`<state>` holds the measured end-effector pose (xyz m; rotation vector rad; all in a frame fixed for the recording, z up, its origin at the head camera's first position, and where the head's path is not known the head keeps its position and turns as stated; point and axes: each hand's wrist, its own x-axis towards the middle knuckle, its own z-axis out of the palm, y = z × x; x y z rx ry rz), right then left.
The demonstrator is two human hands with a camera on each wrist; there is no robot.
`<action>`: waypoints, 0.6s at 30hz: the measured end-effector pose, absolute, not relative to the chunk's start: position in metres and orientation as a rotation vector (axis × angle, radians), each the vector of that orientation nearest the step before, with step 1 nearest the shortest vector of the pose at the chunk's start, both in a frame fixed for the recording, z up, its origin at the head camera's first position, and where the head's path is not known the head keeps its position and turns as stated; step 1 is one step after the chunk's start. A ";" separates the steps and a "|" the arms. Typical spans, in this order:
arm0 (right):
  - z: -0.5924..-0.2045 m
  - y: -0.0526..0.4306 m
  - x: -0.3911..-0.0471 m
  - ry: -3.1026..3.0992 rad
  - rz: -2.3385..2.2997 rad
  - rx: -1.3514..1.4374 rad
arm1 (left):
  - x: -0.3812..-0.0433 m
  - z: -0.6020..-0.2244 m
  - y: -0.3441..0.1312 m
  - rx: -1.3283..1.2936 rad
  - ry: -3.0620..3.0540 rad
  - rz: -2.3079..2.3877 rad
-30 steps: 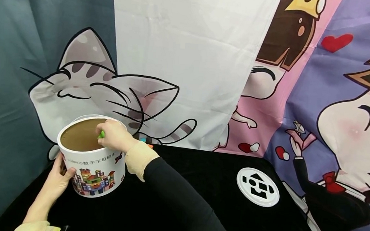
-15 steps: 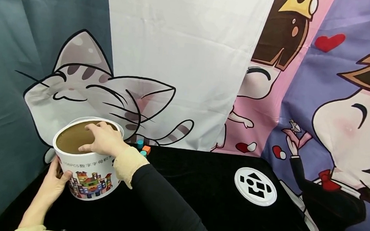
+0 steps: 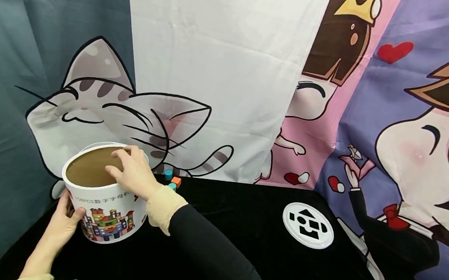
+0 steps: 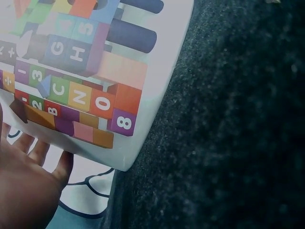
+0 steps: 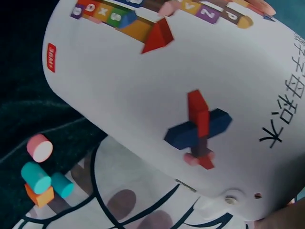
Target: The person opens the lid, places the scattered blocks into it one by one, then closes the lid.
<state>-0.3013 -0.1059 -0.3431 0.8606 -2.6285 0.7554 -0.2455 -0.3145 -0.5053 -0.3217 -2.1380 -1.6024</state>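
Note:
A white toy-block bucket (image 3: pixel 102 200), printed with colored blocks and lettering, stands on the left with a brown inside. My left hand (image 3: pixel 61 221) holds its left side, thumb toward the front. In the left wrist view, the fingers of that left hand (image 4: pixel 28 186) lie against the printed bucket wall (image 4: pixel 102 164). My right hand (image 3: pixel 136 172) is over the bucket's right rim, fingers spread and bent above the opening, with nothing visible in them. The right wrist view shows the bucket's side (image 5: pixel 119 81) close up, and only a sliver of the right hand (image 5: pixel 281 218).
Just right of the bucket lie small blocks: teal cylinders (image 5: pixel 35 177), an orange cube (image 5: pixel 40 194) and a pink cylinder (image 5: pixel 39 148). Farther right on the black cloth (image 3: pixel 226 219) rests a white round lid (image 3: pixel 308 225) with shaped cutouts. Printed curtains (image 3: pixel 222 69) hang behind.
The green block pinched in my right hand a second ago is out of sight; the fingers have opened over the bucket, then drawn back slightly right. My left hand stays on the bucket.

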 end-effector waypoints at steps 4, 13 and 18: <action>-0.350 -0.097 -0.306 -2.526 0.789 0.884 | -0.247 -0.506 -0.314 -0.315 -2.141 -1.593; -0.377 -0.061 -0.343 -2.549 1.047 0.580 | -0.250 -0.505 -0.315 -0.318 -2.162 -1.582; -0.410 -0.037 -0.356 -2.806 0.882 0.551 | -0.247 -0.506 -0.313 -0.302 -2.150 -1.592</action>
